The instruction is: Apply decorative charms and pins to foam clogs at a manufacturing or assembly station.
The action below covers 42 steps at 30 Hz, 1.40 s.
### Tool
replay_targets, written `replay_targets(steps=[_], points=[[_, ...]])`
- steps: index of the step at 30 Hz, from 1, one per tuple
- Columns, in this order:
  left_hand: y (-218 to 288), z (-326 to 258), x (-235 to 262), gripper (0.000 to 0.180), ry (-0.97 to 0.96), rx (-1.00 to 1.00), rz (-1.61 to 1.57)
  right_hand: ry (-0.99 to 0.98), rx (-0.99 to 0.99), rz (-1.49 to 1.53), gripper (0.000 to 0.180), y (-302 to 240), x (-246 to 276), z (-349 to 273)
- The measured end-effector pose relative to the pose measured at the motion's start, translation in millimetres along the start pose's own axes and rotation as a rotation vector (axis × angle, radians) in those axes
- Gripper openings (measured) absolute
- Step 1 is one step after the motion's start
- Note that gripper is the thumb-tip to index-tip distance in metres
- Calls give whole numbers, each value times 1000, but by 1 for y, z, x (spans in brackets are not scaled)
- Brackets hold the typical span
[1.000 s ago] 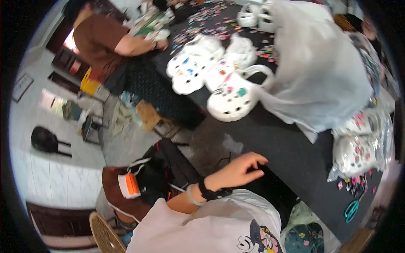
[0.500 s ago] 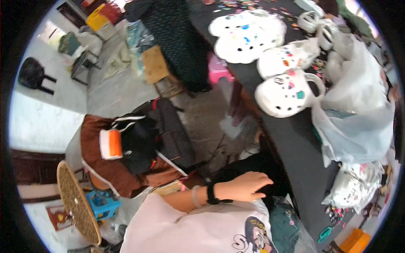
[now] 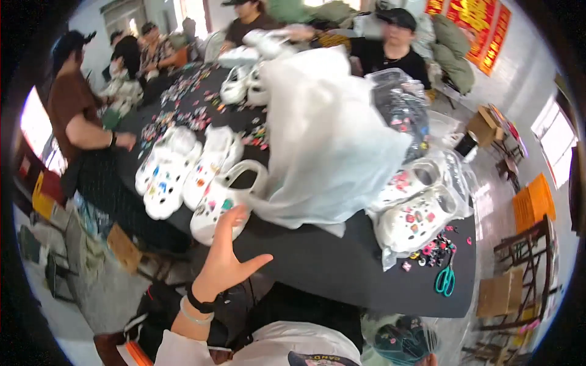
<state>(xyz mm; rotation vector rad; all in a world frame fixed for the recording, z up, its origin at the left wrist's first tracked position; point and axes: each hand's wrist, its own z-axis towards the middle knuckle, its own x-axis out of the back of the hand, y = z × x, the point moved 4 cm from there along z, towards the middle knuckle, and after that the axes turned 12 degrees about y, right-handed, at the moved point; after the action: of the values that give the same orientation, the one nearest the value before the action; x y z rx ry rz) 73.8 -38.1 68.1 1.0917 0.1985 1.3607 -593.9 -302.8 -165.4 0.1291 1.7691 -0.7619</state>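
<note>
My left hand, with a black band and a pale bangle at its wrist, reaches over the table's near edge. Its thumb is spread away from the fingers, and nothing is in it. The fingertips overlap the toe of a white clog with coloured charms; whether they touch, I cannot tell. Left of this clog stand another charm-covered white clog and a further pair of white clogs. A large translucent white plastic bag stands just right of them. My right hand is out of view.
On the dark table, a clear bag of white clogs, loose charms and teal scissors lie at the right. More charms are scattered at the far left. Several people stand or sit around, one at the left.
My view has swung right and up, bringing the tabletop and the people into sight. My left hand has moved from beside my body to over the table edge near the clog.
</note>
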Motion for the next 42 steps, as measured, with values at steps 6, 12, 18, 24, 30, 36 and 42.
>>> replay_targets(steps=[6,12,18,24,30,36,42], points=[[-30,77,-70,114,-190,32,278,1313,247,-462,38,50,155,-52],[-67,85,-104,101,-179,186,-17,1447,115,-229,20,89,242,-57],[-84,87,-109,94,-296,254,-154,1584,1,-199,26,116,255,-63],[-18,79,-97,87,-77,-142,253,1615,-33,-167,26,153,264,-62],[79,128,-73,79,-60,-281,187,1612,-60,-147,26,168,261,-56],[142,236,-89,79,123,-678,300,1609,-51,-130,26,178,262,-54],[189,300,-178,85,436,-814,458,1607,-17,-115,26,180,259,-60]])
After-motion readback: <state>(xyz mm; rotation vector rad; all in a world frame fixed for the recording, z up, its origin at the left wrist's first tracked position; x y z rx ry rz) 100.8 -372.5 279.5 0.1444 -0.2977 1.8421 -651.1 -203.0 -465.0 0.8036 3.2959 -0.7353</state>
